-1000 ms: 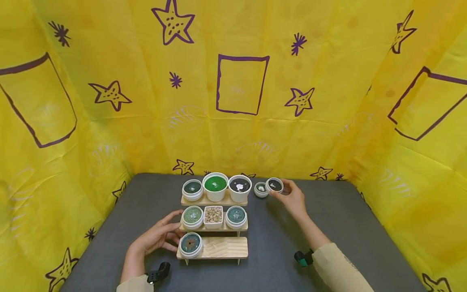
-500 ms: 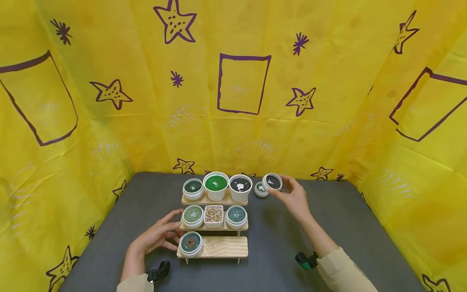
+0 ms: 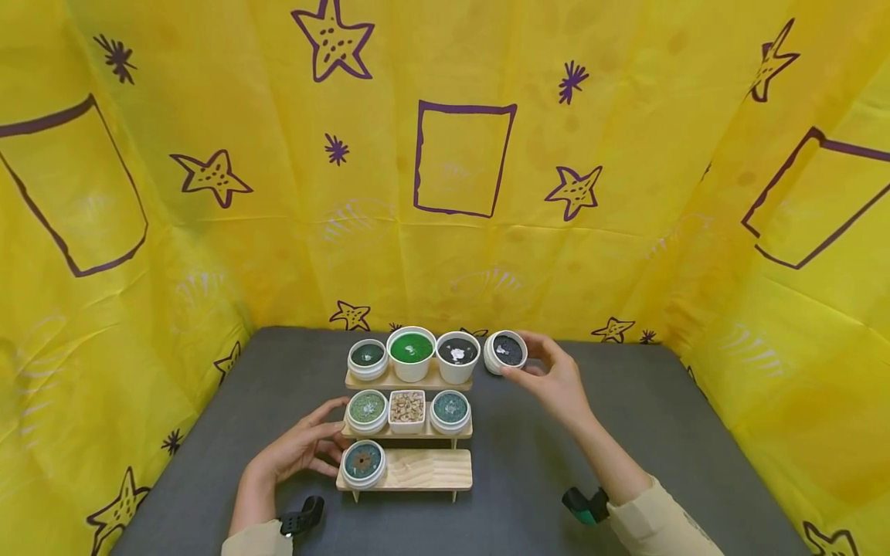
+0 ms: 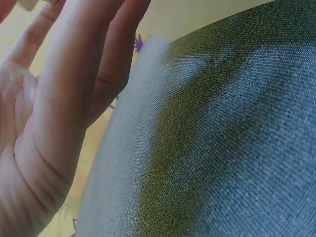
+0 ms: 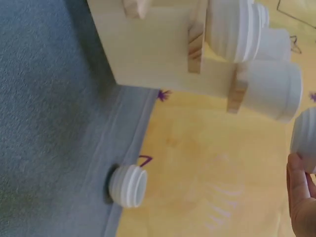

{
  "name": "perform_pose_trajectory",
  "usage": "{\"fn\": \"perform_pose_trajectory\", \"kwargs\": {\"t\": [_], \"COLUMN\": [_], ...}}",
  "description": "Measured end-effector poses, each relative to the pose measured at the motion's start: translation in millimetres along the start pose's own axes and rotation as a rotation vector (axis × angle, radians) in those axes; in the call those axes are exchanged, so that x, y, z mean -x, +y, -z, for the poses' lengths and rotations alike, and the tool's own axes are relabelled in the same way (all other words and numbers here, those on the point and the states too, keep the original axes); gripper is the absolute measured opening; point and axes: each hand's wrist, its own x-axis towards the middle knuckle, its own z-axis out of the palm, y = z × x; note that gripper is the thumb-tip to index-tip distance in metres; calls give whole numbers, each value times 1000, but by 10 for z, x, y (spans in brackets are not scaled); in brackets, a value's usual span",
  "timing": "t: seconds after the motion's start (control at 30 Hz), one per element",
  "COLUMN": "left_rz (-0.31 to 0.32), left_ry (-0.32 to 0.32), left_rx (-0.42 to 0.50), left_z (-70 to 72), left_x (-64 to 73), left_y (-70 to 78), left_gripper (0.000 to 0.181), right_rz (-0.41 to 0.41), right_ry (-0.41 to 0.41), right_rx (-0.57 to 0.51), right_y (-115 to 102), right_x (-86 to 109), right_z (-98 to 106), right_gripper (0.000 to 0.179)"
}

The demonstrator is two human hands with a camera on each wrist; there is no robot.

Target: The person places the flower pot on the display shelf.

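Observation:
My right hand (image 3: 552, 380) grips a small white ribbed jar (image 3: 506, 350) with dark contents by its side, thumb in front. It is raised off the table, just right of the top tier of a three-tier wooden stand (image 3: 431, 469). In the right wrist view, that hand's fingertips press the jar's wall (image 5: 305, 138). My left hand (image 3: 295, 448) is at the stand's left side with loosely extended fingers, the fingertips at the edges of the lower tiers. In the left wrist view, the fingers (image 4: 74, 74) reach up toward a pale piece at the top edge.
The top tier bears a dark green jar (image 3: 368, 357), a bright green cup (image 3: 412, 351) and a dark cup (image 3: 457, 357). Below are two jars, a square dish (image 3: 407, 409) and a lowest jar (image 3: 363, 463). Another small jar (image 5: 128, 185) stands on the table, hidden in the head view.
My right hand has moved the held jar left and slightly up, so it now covers the small jar on the table in the head view. The left hand has stayed at the stand.

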Motion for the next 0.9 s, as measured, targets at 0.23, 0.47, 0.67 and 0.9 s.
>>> {"fn": "perform_pose_trajectory", "kwargs": {"t": [0.23,0.47,0.67,0.9], "left_rz": [-1,3,4,9], "left_ry": [8,6,11,8], "left_rx": [-4,-1,-7,-9], "left_z": [-5,-6,-3,-2], "left_x": [5,-2,-2,-1], "left_y": [3,3,8,9], "left_gripper": [57,56,58,60], "right_rz": [65,159,212,224], "right_ry": [-47,-115,-181,-264], "right_rx": [-37,-68,-67,-60], "right_y": [-108,-207,-240,-195], "right_x": [78,170,259,354], "right_z": [-25,-54,-150,-328], "right_gripper": [61,60,60,60]}}
